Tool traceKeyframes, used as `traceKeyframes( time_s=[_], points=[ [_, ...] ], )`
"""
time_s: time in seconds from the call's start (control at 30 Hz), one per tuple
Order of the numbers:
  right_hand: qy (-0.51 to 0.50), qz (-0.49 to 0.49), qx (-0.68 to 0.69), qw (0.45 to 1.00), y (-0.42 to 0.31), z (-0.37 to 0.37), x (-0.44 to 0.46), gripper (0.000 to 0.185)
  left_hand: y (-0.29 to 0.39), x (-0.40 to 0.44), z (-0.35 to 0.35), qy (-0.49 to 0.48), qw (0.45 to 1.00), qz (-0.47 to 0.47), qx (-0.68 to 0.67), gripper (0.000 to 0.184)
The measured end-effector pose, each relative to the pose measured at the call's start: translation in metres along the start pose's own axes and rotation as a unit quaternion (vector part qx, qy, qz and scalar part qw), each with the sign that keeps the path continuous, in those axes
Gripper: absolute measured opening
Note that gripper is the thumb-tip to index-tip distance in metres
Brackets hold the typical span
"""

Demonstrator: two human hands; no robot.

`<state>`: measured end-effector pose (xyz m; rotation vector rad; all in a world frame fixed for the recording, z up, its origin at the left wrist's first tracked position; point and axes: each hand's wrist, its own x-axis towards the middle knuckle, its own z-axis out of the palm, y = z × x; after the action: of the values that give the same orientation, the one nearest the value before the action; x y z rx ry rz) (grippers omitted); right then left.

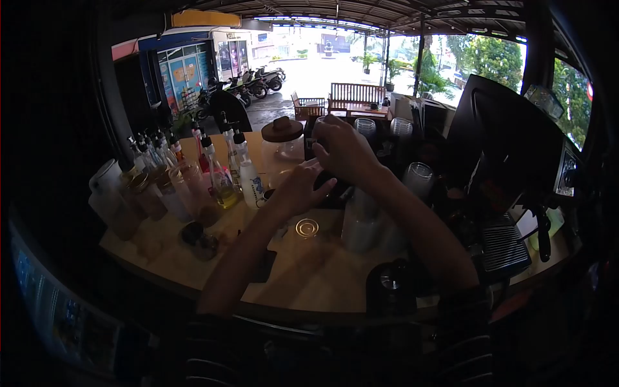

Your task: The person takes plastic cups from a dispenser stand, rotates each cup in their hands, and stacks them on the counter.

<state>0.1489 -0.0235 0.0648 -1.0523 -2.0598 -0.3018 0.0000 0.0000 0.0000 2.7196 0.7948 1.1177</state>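
My left hand (302,188) is over the middle of the counter, fingers stretched forward and thumb apart, with nothing visible in it. Just above and to its right is my right hand (345,149), its fingers curled; whatever they hold, if anything, is too dark to make out. Behind the hands stands a clear jar (284,153) with a round brown lid (282,130). A white printed pump bottle (250,184) is left of my left hand. Below the hands, a round ringed item (307,228) lies on the counter. Stacked clear cups (361,229) stand beneath my right forearm.
Several pump bottles (222,187) and pitchers (113,184) line the left of the wooden counter (296,284). A dark espresso machine (496,142) with a drip tray (506,248) occupies the right. More clear cups (419,177) stand behind my right arm. Beyond are a bench (358,93) and motorbikes (258,84).
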Motion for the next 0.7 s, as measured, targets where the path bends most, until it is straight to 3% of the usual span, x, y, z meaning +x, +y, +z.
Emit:
traceKeyframes(
  time_s=[0.07, 0.17, 0.23, 0.3, 0.37, 0.57, 0.7],
  points=[
    [-0.054, 0.002, 0.071, 0.996, -0.022, 0.003, -0.021, 0.021, -0.008, -0.02, -0.008, -0.051, 0.991, -0.118, -0.038, 0.053],
    [-0.127, 0.025, 0.088, 0.988, -0.044, 0.025, -0.072, 0.019, -0.003, -0.084, 0.02, -0.016, 0.976, -0.2, -0.082, 0.056],
    [-0.147, 0.025, 0.097, 0.984, -0.042, 0.034, -0.088, 0.019, 0.015, -0.101, 0.031, 0.026, 0.981, -0.184, -0.05, 0.062],
    [-0.167, 0.022, 0.101, 0.981, -0.039, 0.042, -0.098, 0.02, 0.019, -0.11, 0.045, -0.001, 0.968, -0.249, 0.021, 0.067],
    [-0.225, 0.069, 0.101, 0.967, -0.034, 0.048, -0.104, 0.021, 0.005, -0.114, 0.056, -0.012, 0.967, -0.253, 0.011, 0.072],
    [-0.18, 0.057, 0.175, 0.966, -0.023, 0.057, -0.123, 0.019, -0.011, -0.09, 0.054, 0.081, 0.972, -0.215, -0.043, 0.072],
    [-0.157, 0.069, 0.143, 0.975, -0.026, 0.046, -0.128, 0.019, -0.041, -0.086, 0.09, -0.014, 0.961, -0.254, -0.111, 0.077]
  ],
)
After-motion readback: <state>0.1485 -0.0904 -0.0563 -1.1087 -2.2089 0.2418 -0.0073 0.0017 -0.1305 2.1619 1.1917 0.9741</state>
